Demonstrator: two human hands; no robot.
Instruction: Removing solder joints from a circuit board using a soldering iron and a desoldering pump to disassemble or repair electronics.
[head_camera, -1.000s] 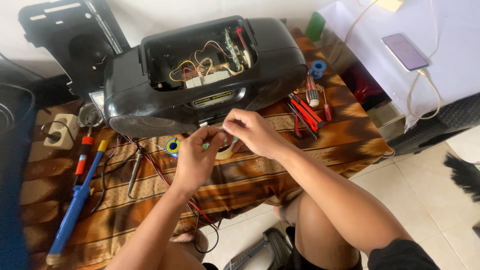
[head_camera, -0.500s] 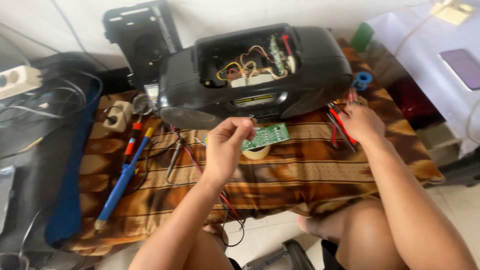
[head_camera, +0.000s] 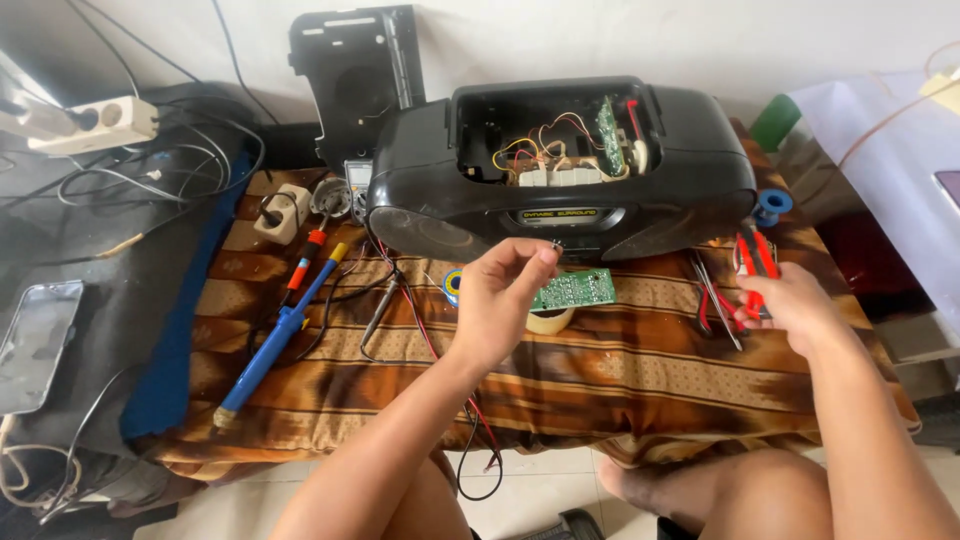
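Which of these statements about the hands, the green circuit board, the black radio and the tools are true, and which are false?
1. The left hand pinches a tiny part above the green circuit board. True.
2. The right hand is empty. False: it grips red-handled pliers.
3. The black radio is closed. False: its top is open, wires showing.
4. The blue soldering iron lies on the brown striped cloth, left of the left hand. True.

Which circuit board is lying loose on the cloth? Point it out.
The green circuit board by the left hand, flat on the striped cloth. The other board stands upright inside the opened black radio.
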